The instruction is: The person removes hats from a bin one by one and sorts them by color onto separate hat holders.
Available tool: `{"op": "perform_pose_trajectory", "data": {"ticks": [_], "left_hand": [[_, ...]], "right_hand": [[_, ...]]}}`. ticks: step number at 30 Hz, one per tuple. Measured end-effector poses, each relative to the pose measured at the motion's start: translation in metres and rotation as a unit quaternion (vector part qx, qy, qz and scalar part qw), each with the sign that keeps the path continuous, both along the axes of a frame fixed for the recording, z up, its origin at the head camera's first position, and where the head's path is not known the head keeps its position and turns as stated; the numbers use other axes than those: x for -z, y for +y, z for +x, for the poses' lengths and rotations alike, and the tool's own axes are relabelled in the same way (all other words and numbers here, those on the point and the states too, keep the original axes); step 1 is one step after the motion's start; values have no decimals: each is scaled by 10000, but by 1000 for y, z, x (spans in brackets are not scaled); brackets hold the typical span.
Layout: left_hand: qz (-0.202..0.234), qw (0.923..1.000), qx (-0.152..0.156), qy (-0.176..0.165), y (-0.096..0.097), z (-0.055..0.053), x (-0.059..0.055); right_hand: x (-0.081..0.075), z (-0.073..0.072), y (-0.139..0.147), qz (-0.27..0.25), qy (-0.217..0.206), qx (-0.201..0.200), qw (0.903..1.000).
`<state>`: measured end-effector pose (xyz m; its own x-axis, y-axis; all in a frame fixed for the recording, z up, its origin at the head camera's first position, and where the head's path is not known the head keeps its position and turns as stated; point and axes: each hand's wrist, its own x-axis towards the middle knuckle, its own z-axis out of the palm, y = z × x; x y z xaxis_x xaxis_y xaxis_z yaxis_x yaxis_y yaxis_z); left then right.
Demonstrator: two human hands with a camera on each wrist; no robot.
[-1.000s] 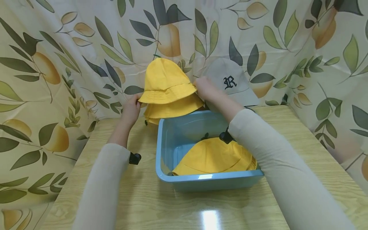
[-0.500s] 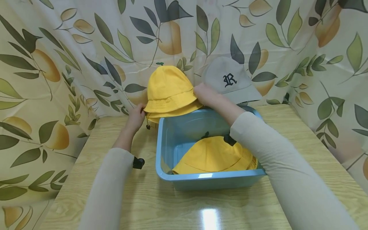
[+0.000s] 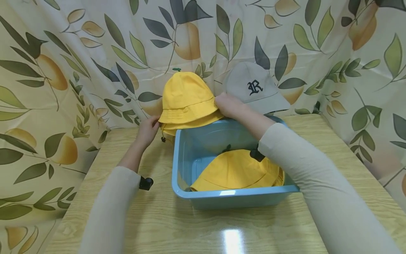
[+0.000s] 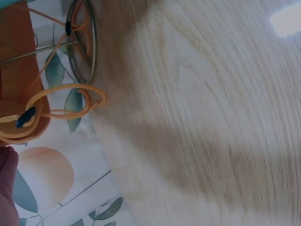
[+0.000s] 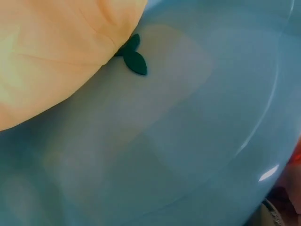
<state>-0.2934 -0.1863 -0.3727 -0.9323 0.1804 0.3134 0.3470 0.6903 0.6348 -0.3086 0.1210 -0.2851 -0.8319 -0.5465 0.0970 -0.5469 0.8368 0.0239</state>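
A yellow bucket hat (image 3: pixel 187 93) with a small green leaf on its crown sits over another yellow hat (image 3: pixel 190 124), whose brim shows just beneath. At the left side of the upper brim, my left hand (image 3: pixel 147 131) pinches the edge. Opposite it, my right hand (image 3: pixel 231 106) grips the right side of the brim, its fingertips hidden. From the left wrist, orange cords (image 4: pixel 70 101) with dark toggles hang under the brim, beside a round wire base (image 4: pixel 89 42). A third yellow bucket hat (image 3: pixel 238 171) lies in the blue tub (image 3: pixel 238 193).
Right behind the tub is a grey cap (image 3: pixel 250 86) with a black letter R. The tub stands on a wood-grain table (image 3: pixel 152 218) close in front of the stacked hats. A fruit-patterned curtain (image 3: pixel 127 31) hangs along the back and sides.
The upper yellow bucket hat has come down over the lower one, both hands holding its brim. In the last half second the hat has barely moved; my left forearm has shifted slightly left.
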Motion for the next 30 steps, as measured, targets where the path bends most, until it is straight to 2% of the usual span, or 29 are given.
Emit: {"op": "perform_pose_trajectory", "data": {"ticks": [8, 15, 21, 25, 30], "left_hand": [[-421, 9980, 434, 202, -6, 16, -13], [-368, 9976, 566, -133, -8, 32, -22], [-726, 9946, 737, -10, -7, 46, -27], [-1081, 9881, 1082, 180, -2, 59, -33], [-1626, 9728, 1545, 580, 6, 76, -40]], "right_hand": [[-12, 16, -2, 247, -91, -97, 9996], [-20, 28, -1, 41, 31, -288, 9996], [-26, 36, -1, -111, -20, -510, 9986], [-30, 42, 4, -84, 23, -873, 9961], [-34, 49, 11, 33, 190, -1479, 9888]]}}
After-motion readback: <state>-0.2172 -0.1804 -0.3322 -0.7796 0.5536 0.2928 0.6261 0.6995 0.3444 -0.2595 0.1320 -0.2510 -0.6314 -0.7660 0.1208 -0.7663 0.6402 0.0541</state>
